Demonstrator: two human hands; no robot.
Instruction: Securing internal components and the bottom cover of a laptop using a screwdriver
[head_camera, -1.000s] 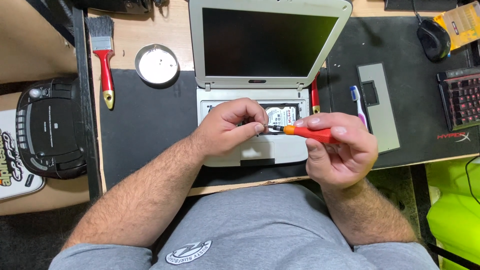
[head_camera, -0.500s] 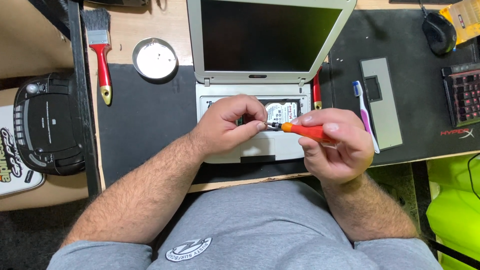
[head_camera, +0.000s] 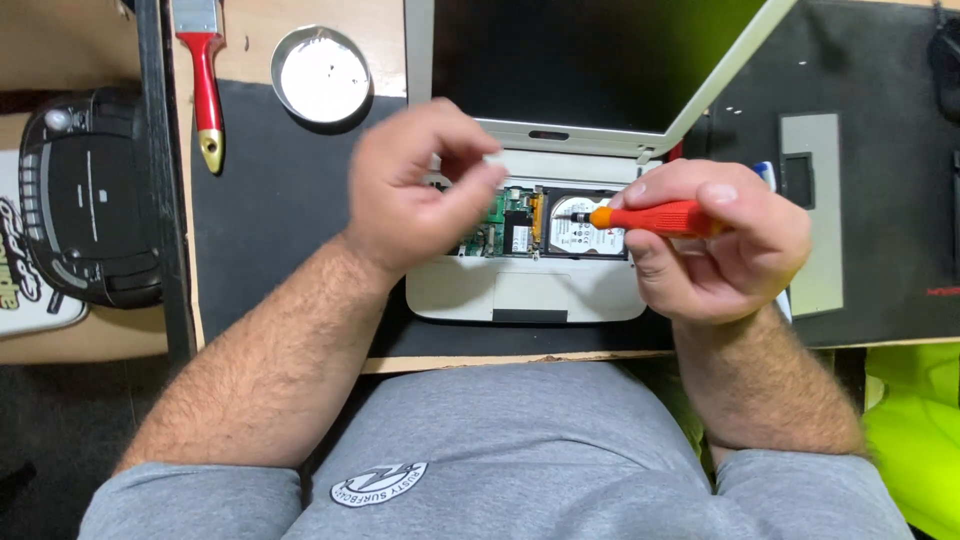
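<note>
A white laptop (head_camera: 520, 295) lies open on a black mat (head_camera: 270, 210), its keyboard removed so that a green circuit board (head_camera: 505, 225) and a silver hard drive (head_camera: 590, 235) show. My right hand (head_camera: 720, 255) grips an orange-handled screwdriver (head_camera: 650, 217) held level, its tip over the hard drive's left edge. My left hand (head_camera: 415, 185) is lifted above the left part of the opening, blurred, with thumb and fingertips pinched together. I cannot make out anything between them.
A round metal tin (head_camera: 322, 73) and a red-handled brush (head_camera: 205, 85) lie at the back left. A black disc player (head_camera: 85, 195) sits on the far left. A grey cover panel (head_camera: 815, 200) lies right of the laptop, with a dark mouse (head_camera: 945, 55) beyond it.
My left hand has lifted off the screwdriver tip and moved up and left with fingers pinched. The right hand and screwdriver stay over the hard drive. The camera has come closer.
</note>
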